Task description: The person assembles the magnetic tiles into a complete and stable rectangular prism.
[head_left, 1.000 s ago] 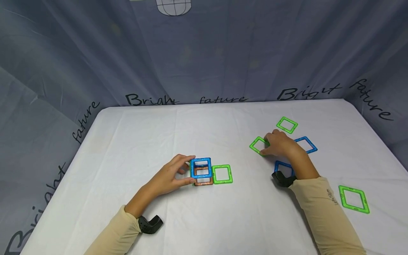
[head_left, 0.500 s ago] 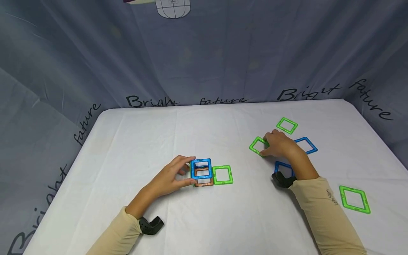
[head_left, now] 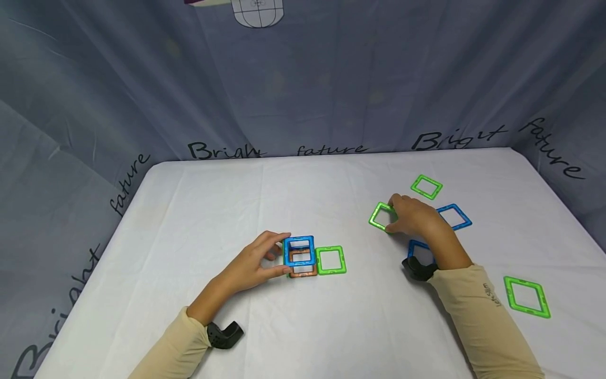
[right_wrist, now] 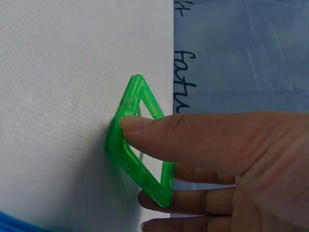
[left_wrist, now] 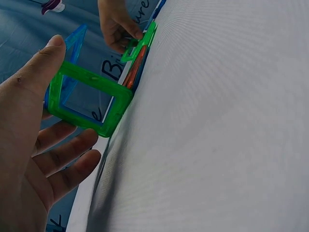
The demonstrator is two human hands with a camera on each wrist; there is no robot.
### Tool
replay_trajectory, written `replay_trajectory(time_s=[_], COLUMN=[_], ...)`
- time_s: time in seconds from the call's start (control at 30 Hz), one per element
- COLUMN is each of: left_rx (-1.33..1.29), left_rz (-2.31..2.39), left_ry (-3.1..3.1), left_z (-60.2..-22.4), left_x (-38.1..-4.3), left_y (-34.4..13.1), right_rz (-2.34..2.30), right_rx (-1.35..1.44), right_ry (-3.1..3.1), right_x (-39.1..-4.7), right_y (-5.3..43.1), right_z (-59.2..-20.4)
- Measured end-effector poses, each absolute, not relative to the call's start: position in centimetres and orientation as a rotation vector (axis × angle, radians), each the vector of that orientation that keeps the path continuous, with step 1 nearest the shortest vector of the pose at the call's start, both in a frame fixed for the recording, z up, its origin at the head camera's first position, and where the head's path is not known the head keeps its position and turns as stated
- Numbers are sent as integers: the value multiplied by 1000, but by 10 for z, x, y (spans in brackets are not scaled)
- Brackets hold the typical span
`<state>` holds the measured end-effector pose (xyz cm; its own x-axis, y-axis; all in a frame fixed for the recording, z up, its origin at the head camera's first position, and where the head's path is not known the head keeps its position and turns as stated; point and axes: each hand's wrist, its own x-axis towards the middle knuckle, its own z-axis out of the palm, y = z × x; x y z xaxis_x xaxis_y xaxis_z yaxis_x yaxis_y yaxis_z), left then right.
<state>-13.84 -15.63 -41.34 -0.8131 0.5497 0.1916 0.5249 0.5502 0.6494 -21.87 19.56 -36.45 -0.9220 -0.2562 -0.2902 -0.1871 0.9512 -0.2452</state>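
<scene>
Your left hand (head_left: 253,266) grips the little box of squares (head_left: 299,251) near the middle of the desk (head_left: 213,210), with a blue square (head_left: 303,263) on top. Your right hand (head_left: 415,216) pinches a green square (head_left: 375,213) by its edges, well away from the box. If your left grip slips or squeezes too hard, the box could fold up. If your green square comes in crooked, it might bump the box or catch the other green square (head_left: 331,271) beside it.
</scene>
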Motion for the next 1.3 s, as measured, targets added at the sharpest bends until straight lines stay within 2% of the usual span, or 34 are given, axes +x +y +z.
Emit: replay_trajectory(time_s=[0.67, 1.3], left_rx=[958, 939], left_rz=[1136, 1123], left_ry=[2749, 2756], left_z=[-410, -409], left_x=[-138, -137], left_y=[-155, -155], right_rz=[-264, -321], right_rx=[-327, -468], right_ry=[2812, 2871], right_x=[-216, -206], right_y=[194, 184], right_z=[-362, -348])
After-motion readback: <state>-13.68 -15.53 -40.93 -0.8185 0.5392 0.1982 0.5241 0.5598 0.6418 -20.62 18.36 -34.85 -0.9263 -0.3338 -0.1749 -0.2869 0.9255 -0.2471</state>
